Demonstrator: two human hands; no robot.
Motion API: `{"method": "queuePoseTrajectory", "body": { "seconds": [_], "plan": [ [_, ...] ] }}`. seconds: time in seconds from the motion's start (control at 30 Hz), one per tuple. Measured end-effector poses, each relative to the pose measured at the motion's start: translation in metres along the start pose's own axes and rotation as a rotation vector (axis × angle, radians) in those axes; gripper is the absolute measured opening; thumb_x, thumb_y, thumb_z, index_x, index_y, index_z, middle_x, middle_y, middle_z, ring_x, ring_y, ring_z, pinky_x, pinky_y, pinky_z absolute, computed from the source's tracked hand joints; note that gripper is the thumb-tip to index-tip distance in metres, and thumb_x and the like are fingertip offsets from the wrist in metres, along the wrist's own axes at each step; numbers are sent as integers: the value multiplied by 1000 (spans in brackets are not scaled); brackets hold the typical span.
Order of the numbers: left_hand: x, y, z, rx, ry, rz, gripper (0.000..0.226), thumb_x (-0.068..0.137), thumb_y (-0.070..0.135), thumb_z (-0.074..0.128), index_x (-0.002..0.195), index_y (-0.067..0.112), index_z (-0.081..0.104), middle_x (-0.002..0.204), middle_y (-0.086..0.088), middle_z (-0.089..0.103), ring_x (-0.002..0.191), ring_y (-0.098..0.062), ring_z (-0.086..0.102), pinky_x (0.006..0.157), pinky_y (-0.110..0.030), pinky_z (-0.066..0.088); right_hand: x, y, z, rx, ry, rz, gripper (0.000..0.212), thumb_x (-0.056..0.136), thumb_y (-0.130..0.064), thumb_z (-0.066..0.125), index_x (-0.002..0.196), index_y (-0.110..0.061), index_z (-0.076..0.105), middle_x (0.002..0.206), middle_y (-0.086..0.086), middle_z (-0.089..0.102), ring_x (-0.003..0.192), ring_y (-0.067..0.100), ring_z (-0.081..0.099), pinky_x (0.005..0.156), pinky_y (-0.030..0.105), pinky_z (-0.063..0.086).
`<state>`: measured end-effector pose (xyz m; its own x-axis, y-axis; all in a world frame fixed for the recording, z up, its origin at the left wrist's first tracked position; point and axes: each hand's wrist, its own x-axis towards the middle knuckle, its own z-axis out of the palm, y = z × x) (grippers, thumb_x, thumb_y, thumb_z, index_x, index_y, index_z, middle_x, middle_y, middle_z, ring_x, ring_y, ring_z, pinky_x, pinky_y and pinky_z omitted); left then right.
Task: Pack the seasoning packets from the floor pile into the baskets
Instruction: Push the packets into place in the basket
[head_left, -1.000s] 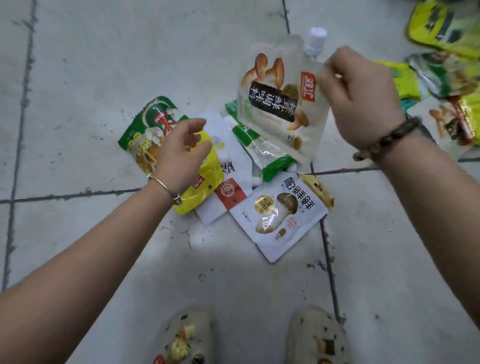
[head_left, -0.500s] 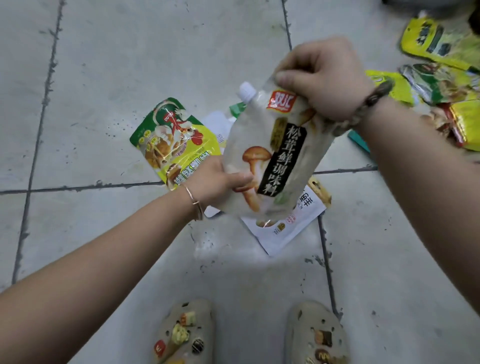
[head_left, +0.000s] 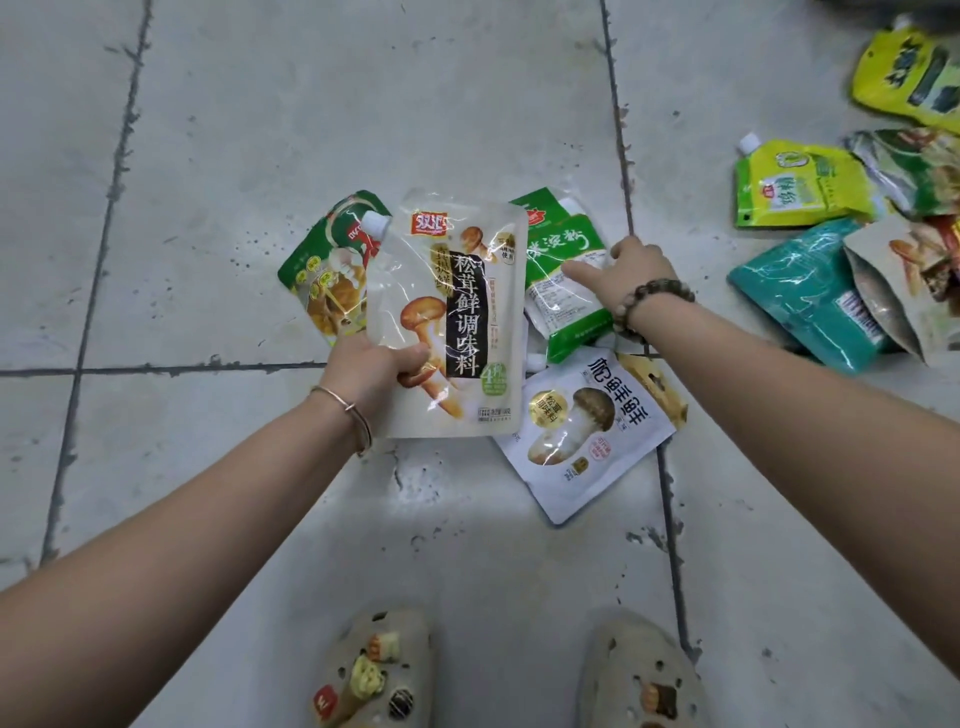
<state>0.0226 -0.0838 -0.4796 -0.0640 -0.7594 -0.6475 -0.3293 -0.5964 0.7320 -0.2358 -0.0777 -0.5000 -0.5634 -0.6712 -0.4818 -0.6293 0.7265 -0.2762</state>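
Since no basket is in view, the seasoning packets lie spread over the tiled floor, one pile just ahead of the feet and a further scatter off to the right. The mushroom pouch is raised upright off the pile, likely kept in hand while more are gathered. The green packet lies just beside it. The left hand grips the pouch's lower edge, and the right hand touches the green packet with outstretched fingers, not closed.
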Motion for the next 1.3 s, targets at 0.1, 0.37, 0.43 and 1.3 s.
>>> {"method": "queuePoseTrajectory", "body": {
  "seconds": [0.1,0.37,0.43,1.3],
  "plan": [
    [4,-2,0,-13,30,-28,9,78,4,70,78,10,64,74,-8,67,66,-26,64,72,-38,53,8,-3,6,-38,41,30,90,72,-77,49,132,-12,39,132,11,48,115,32,52,96,48,41],
    [6,-3,5,-83,90,-11,14,81,2,67,74,13,63,65,-1,65,52,-11,62,55,-23,52,13,-18,-11,68,-352,131,66,80,-42,70,127,-3,46,112,9,63,69,12,54,53,25,47],
    [6,-2,7,-107,99,-13,13,81,2,67,74,12,63,55,4,66,45,-9,61,46,-20,49,14,-13,-8,202,-301,102,66,79,-30,72,132,-2,44,127,13,56,88,17,55,65,29,47],
    [-45,28,182,-18,-389,302,24,76,-5,66,71,17,59,66,1,62,59,-12,59,59,-25,50,-143,183,-102,798,518,408,34,73,-5,72,105,-3,61,94,6,68,80,17,66,70,26,55]
  ]
}}
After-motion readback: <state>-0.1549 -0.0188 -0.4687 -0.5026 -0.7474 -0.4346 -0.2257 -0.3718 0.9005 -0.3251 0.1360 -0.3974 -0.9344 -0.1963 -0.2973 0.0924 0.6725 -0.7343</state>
